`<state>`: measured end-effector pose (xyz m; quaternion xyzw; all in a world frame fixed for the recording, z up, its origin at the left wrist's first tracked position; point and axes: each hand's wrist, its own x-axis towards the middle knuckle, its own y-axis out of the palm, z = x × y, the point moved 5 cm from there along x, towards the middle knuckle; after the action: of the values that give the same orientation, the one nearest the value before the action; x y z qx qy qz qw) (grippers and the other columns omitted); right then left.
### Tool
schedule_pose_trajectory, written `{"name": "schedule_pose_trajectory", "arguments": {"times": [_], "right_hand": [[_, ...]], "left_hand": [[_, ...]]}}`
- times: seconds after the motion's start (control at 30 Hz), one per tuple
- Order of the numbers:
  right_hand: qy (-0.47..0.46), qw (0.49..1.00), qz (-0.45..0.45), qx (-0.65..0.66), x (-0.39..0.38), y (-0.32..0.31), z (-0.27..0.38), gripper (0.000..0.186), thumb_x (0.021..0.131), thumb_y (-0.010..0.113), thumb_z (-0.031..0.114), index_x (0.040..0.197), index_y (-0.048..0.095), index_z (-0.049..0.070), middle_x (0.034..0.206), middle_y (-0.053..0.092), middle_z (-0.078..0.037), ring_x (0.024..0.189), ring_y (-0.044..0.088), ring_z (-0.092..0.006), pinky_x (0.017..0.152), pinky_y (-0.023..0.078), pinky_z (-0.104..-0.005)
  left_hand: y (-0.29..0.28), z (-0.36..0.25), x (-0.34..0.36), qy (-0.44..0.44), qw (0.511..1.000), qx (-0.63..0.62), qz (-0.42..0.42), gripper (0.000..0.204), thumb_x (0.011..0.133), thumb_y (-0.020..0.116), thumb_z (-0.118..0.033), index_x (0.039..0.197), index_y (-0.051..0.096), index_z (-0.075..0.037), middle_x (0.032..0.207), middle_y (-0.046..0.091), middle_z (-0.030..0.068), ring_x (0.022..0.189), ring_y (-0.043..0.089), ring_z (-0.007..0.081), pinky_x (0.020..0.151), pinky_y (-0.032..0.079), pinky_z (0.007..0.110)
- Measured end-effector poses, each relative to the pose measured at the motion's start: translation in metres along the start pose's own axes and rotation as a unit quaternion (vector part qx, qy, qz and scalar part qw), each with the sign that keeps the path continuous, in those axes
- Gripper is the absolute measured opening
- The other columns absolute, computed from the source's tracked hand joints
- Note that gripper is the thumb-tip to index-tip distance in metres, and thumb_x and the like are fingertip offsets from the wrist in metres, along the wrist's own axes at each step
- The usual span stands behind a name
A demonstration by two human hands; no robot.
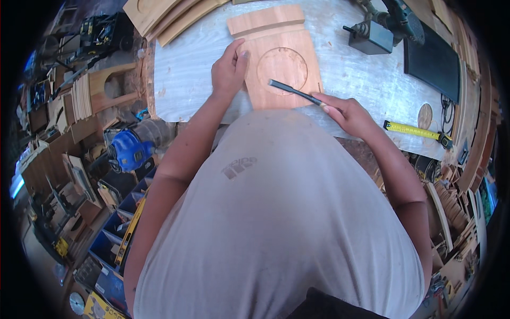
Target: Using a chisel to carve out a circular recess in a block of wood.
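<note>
My left hand (229, 72) is closed on the left edge of a light reddish wooden board (308, 56), its thumb along that edge. The board bears a shallow circular recess (281, 61), and a wooden strip (265, 20) lies across its far end. A dark steel chisel (289, 88) slants across the lower part of the circle, blade toward the left. Its handle is in my right hand (345, 114), which has its fingers closed round it near the board's lower right corner.
The pale worktable (186, 69) carries stacked boards (175, 16), a power tool (372, 37), a black flat panel (430, 61), a round wooden disc (425, 116) and a yellow tape measure (411, 130). Below left are a blue machine (127, 151) and parts bins (111, 239).
</note>
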<state>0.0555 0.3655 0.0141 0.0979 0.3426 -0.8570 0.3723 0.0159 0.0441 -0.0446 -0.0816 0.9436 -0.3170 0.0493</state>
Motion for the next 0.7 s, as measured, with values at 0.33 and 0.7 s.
{"name": "schedule_pose_trajectory", "arguments": {"times": [0.33, 0.7], "right_hand": [[0.032, 0.999, 0.008, 0.022, -0.013, -0.006, -0.007, 0.039, 0.105, 0.058, 0.025, 0.144, 0.060, 0.024, 0.134, 0.068, -0.010, 0.119, 0.068, -0.0326, 0.101, 0.052, -0.0372], [0.040, 0.998, -0.009, 0.042, -0.014, 0.007, -0.008, 0.039, 0.104, 0.059, 0.024, 0.144, 0.060, 0.023, 0.134, 0.068, -0.012, 0.118, 0.068, -0.0331, 0.102, 0.051, -0.0375]], "left_hand": [[0.000, -0.001, 0.000, 0.010, 1.000, -0.014, -0.009, 0.035, 0.099, 0.066, -0.026, 0.133, 0.064, -0.016, 0.078, 0.068, 0.0096, 0.069, 0.069, 0.0230, 0.068, 0.055, 0.036], [0.001, 0.000, 0.001, 0.007, 1.000, 0.003, -0.010, 0.034, 0.099, 0.066, -0.027, 0.132, 0.064, -0.018, 0.074, 0.066, 0.0080, 0.066, 0.067, 0.0225, 0.067, 0.054, 0.037]]}}
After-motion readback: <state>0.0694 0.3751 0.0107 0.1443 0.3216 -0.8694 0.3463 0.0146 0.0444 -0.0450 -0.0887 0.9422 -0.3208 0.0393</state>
